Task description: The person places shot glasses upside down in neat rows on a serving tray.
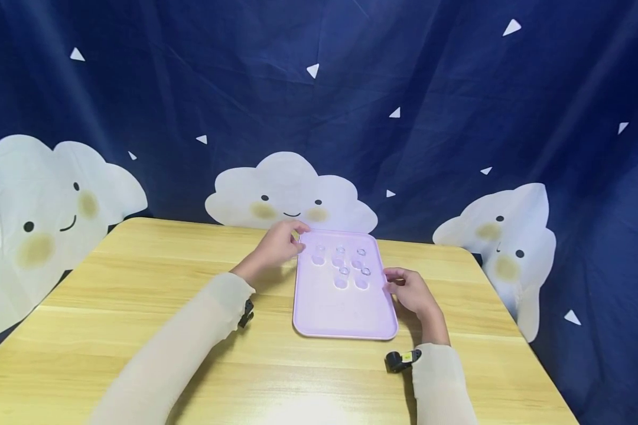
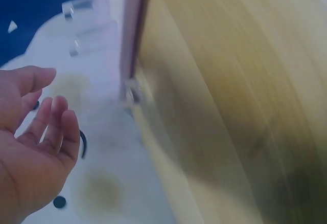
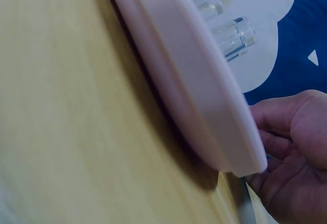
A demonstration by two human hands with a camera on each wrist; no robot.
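Note:
A pale purple tray (image 1: 319,307) lies on the wooden table, with several small clear glasses (image 1: 341,278) standing on its far half. My left hand (image 1: 279,243) is at the tray's far left corner. In the left wrist view the fingers (image 2: 66,127) are loosely bent, thumb apart, with a gap between them and the tray edge (image 2: 132,35). A small shiny clear thing (image 2: 134,91) shows at the tray's end. My right hand (image 1: 410,290) holds the tray's right rim. In the right wrist view, its fingertips are hidden behind the rim (image 3: 250,147).
The light wooden table (image 1: 165,295) reaches out on both sides of the tray and in front of it. Behind its far edge hangs a dark blue curtain (image 1: 244,88) with white clouds. Black wrist cameras (image 1: 399,361) sit at both sleeves.

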